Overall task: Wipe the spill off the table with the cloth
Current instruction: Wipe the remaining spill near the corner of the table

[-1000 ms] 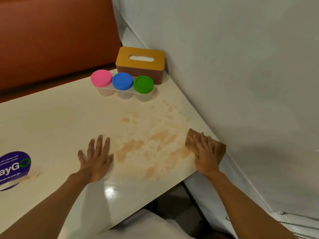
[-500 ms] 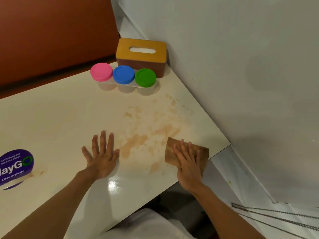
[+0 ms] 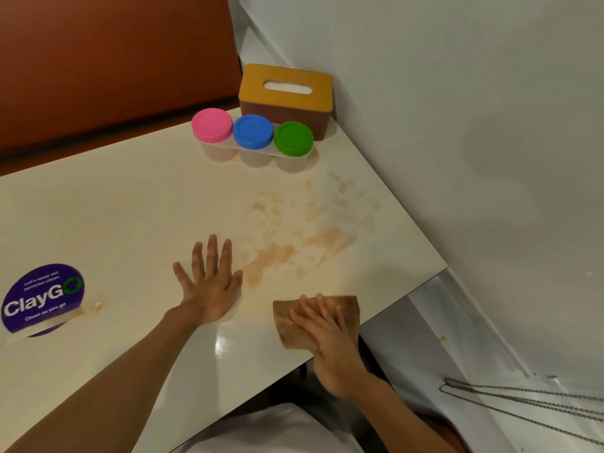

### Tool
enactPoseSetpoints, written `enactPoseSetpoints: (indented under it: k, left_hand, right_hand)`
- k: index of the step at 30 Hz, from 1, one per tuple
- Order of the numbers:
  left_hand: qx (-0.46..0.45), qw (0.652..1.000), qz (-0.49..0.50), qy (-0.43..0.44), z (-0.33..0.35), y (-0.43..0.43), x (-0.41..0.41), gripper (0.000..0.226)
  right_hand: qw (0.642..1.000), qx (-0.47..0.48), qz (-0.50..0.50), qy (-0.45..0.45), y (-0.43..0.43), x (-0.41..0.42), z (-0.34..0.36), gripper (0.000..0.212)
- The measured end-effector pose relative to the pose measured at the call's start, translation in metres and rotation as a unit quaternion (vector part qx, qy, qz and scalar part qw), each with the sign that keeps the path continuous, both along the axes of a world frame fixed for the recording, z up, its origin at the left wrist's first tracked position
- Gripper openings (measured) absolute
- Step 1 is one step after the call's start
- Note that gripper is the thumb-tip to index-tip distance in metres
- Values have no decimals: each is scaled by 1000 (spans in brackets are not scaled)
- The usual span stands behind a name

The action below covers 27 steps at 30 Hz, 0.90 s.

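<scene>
Cream glossy rectangular table (image 3: 108, 217), far right corner set against a pale wall (image 3: 457, 125). Carried directly on top:

- Brown rectangular tissue box with a yellow slotted lid (image 3: 286, 99), in the far right corner.
- Three clear plastic jars in a row, side by side just in front of the box: pink-lidded jar (image 3: 212, 125), blue-lidded jar (image 3: 253, 131), green-lidded jar (image 3: 293, 138).
- Light brown patchy spill (image 3: 294, 250), smeared across the right half between the jars and the near edge.
- Brown square cloth (image 3: 286, 328), flat at the near edge, near the spill, pressed under the straight fingers of the right hand (image 3: 330, 344).
- Left hand (image 3: 209, 286), palm down, fingers spread, just left of the spill.
- Round purple "ClayGo" sticker (image 3: 42, 297), far left, with a small brownish smudge (image 3: 94, 307) beside its right edge.
</scene>
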<state>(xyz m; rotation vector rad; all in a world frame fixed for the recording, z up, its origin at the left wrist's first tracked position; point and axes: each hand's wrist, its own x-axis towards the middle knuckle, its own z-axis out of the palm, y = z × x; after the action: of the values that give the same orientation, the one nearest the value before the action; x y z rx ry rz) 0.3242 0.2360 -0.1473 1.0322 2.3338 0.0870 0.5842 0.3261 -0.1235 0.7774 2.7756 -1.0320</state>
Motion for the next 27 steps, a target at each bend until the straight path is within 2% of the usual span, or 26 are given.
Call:
enactPoseSetpoints:
  k: [1,3,4,7,9,10,12,14,16,21,27]
  left_hand:
    - [10,1000,-2,-3,0,-1,-1,64]
    - [40,999,-5,-6,2,-8,-6,63]
    - [58,998,-5,-2,3,-11,-8,62]
    - [76,996,-12,46,4,-30,-19,65]
    - [50,996,-30,73,1,-41,-24,67]
    - [37,995,-38,80,-1,-45,-25,67]
    - [22,996,-45,78,-3,-47,-26,63]
    - [20,997,-41,66,-4,-46,-24,62]
    - [18,997,-39,62,-6,-45,-26,61]
    - [13,997,-40,58,-5,-44,-25,62]
    - [11,997,-42,61,-4,-43,-24,61]
  right_hand:
    - [997,-70,-21,24,6,0,9,79]
    - [966,-226,-86,96,23,0,29,74]
    - [953,-251,-123,116,35,2,41,71]
    - [947,-209,-184,160,73,-1,64,55]
    - [953,-115,-208,187,98,-9,69,53]
    - [959,-56,-208,185,107,-16,66,58]
    - [974,55,-193,106,113,-32,48,73]
    - [973,126,-188,-32,97,-43,20,82]
    - [968,146,-188,-83,73,-48,-4,87]
    - [967,149,-190,-83,44,-51,-20,92]
    - [987,131,-84,-34,-11,-58,-18,95]
